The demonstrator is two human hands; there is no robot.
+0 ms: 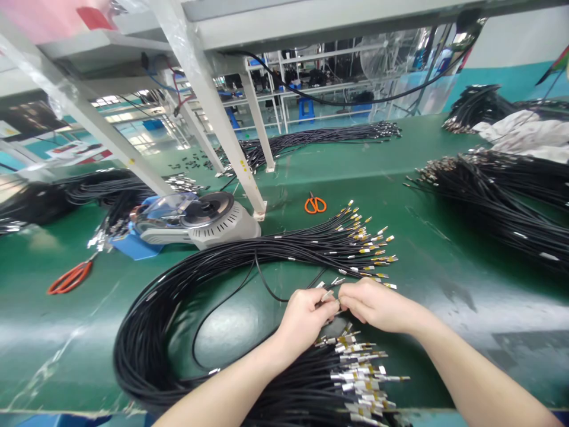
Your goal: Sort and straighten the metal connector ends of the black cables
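Observation:
A thick bundle of black cables curves in a U on the green tabletop, its silver and yellowish tipped ends pointing right in two groups. Between those groups, my left hand is closed around the end of a black cable. Close against it, my right hand pinches at the same cable end, fingertips pressed together. The small piece between the fingers is mostly hidden. One loose cable loops inside the U toward my hands.
Orange-handled scissors lie beyond the bundle, and red-handled scissors at the left. A grey tape-dispenser-like device stands by white shelf posts. More black cable bundles lie at the right, beside white cloth.

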